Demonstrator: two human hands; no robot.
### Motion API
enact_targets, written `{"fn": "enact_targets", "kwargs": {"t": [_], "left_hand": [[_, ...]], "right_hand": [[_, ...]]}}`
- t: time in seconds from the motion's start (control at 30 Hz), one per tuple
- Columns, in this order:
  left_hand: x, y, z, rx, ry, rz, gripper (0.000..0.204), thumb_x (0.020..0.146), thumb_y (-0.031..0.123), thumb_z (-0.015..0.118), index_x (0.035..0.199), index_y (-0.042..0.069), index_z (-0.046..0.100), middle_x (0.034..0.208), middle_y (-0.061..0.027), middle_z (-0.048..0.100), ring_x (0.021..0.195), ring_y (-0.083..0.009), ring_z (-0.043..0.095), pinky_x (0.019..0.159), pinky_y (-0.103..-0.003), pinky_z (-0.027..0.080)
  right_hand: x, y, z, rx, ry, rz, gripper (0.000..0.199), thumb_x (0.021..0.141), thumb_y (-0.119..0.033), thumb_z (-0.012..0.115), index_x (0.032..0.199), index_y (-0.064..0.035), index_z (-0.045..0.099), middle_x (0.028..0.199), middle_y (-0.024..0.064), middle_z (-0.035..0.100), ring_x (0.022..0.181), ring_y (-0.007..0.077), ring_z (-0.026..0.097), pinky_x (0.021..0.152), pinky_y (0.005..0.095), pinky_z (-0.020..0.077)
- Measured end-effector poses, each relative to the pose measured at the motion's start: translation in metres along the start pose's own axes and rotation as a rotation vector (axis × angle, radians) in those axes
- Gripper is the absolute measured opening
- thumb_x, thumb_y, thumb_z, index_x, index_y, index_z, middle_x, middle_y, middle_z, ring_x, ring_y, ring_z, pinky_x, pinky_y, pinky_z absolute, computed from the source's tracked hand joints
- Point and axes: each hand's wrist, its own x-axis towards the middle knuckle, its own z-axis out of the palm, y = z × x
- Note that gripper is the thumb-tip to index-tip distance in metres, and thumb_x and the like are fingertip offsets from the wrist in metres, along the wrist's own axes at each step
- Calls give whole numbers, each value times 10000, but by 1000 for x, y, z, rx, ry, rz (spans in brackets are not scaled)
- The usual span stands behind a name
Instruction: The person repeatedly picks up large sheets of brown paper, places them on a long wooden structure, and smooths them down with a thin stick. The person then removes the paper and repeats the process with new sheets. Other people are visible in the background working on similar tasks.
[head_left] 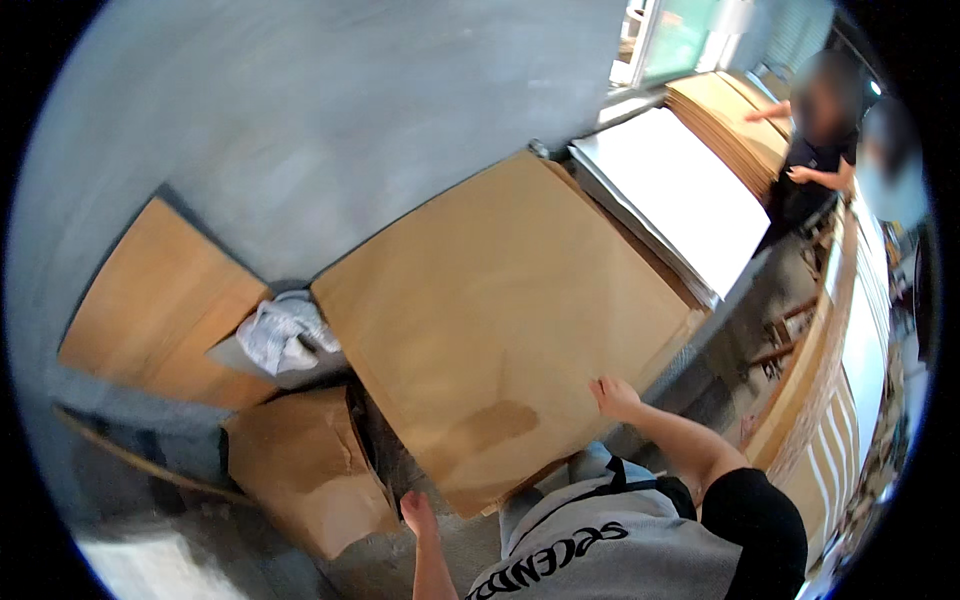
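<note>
A large flat brown cardboard sheet (470,290) lies before me on top of a stack, its back edge along the grey wall. Over its near right part hangs my right hand (615,398), fingers apart and nothing in them; whether it touches the sheet I cannot tell. My left hand (418,513) is low, beside the near left corner of the sheet. Its fingers look loosely apart with nothing in them. Close to that hand stands a smaller brown cardboard piece (305,465), creased and worn.
A wooden board (165,310) leans on the wall at left, near a white crumpled cloth (285,330). Beyond the sheet are white sheets (675,185) and more stacked cardboard (735,115), where a person (820,150) works. Long stacked panels (835,400) run along the right.
</note>
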Motion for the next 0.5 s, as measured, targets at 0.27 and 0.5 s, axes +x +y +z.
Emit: {"fn": "enact_targets", "kwargs": {"t": [0.27, 0.5], "left_hand": [[55, 37, 55, 11, 50, 28, 569, 793, 295, 561, 1202, -33, 341, 1136, -180, 428, 1012, -294, 461, 812, -389, 412], [71, 39, 64, 440, -5, -37, 615, 832, 417, 434, 1253, -10, 296, 1261, -176, 350, 1115, -311, 386, 889, -407, 370]], "right_hand": [[30, 71, -74, 358, 235, 484, 256, 788, -234, 526, 829, -5, 418, 768, 197, 553, 798, 365, 537, 693, 439, 422], [106, 202, -79, 420, 550, 610, 189, 768, -150, 516, 843, -14, 409, 829, 198, 562, 818, 351, 546, 686, 408, 431]]}}
